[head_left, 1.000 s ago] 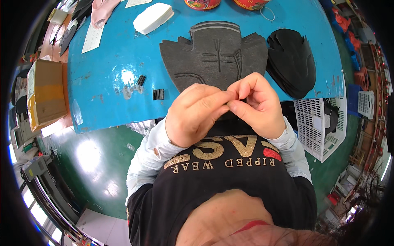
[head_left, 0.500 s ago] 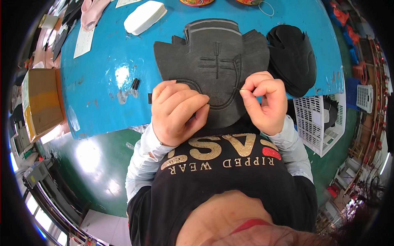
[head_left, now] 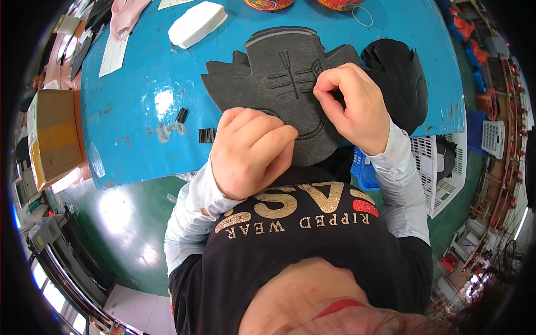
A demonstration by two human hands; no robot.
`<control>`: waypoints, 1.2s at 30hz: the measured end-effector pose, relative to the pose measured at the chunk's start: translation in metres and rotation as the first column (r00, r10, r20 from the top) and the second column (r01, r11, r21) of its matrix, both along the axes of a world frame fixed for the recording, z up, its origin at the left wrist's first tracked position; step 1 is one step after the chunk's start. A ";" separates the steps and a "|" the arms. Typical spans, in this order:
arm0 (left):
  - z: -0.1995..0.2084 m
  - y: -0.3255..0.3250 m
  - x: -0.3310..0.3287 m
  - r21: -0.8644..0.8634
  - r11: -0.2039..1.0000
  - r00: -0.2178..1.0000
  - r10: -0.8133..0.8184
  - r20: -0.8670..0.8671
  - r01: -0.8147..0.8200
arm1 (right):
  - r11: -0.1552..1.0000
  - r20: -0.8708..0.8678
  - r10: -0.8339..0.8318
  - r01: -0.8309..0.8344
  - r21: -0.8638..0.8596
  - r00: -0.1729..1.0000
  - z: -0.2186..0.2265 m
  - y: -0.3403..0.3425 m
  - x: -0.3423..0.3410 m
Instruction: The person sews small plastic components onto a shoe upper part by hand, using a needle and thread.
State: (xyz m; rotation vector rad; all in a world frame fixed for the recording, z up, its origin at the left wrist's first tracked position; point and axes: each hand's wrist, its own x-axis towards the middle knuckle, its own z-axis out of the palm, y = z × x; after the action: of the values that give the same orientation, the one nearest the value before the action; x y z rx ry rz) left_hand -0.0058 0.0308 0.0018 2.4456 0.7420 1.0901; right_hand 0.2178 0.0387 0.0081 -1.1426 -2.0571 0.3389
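A stack of dark grey foam-like cut pieces (head_left: 229,84), with winged sides and an embossed line pattern on top, lies at the near edge of the table. My left hand (head_left: 251,148) is curled over its lower left part; the fingers are closed and whatever they hold is hidden. My right hand (head_left: 357,106) rests over the right side of the top piece. Thumb and forefinger are pinched at the embossed curved line, on something too small to make out. Right beside the stack lies a pile of black shaped pieces (head_left: 399,84).
On the blue table (head_left: 128,134) lie small black strips (head_left: 206,135), a white pad stack (head_left: 198,23), a paper sheet (head_left: 113,56) and a thin ring (head_left: 363,17). Red patterned containers (head_left: 271,4) stand at the far edge. A cardboard box (head_left: 54,137) is left, a white crate (head_left: 427,173) right.
My right hand has moved up and left along the embossed curve. The stack has shifted slightly left and turned a little. My left hand has moved slightly right, uncovering more black strips.
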 end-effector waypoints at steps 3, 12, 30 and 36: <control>0.001 0.002 0.001 -0.010 1.000 1.000 0.001 -0.027 -0.002 | 0.999 0.083 0.042 -0.042 -0.008 0.996 0.006 0.004 0.000; 0.018 0.003 0.027 0.012 0.981 0.918 0.185 -0.351 -0.193 | 0.994 0.145 0.030 -0.015 -0.106 0.989 0.015 0.009 -0.002; 0.016 0.003 0.030 0.091 0.975 0.874 0.222 -0.432 -0.203 | 0.966 0.194 -0.104 0.053 0.253 0.975 -0.012 -0.006 0.008; 0.005 -0.017 0.012 -0.378 0.920 0.959 0.192 0.209 -0.102 | 0.990 -0.354 -0.052 0.002 -0.141 0.934 0.002 -0.041 0.000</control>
State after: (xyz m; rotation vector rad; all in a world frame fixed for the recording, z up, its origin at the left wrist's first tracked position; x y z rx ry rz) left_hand 0.0064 0.0133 0.0064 1.9311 0.9639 1.1614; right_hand 0.2175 -0.0019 0.0097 -1.0975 -1.7170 0.6371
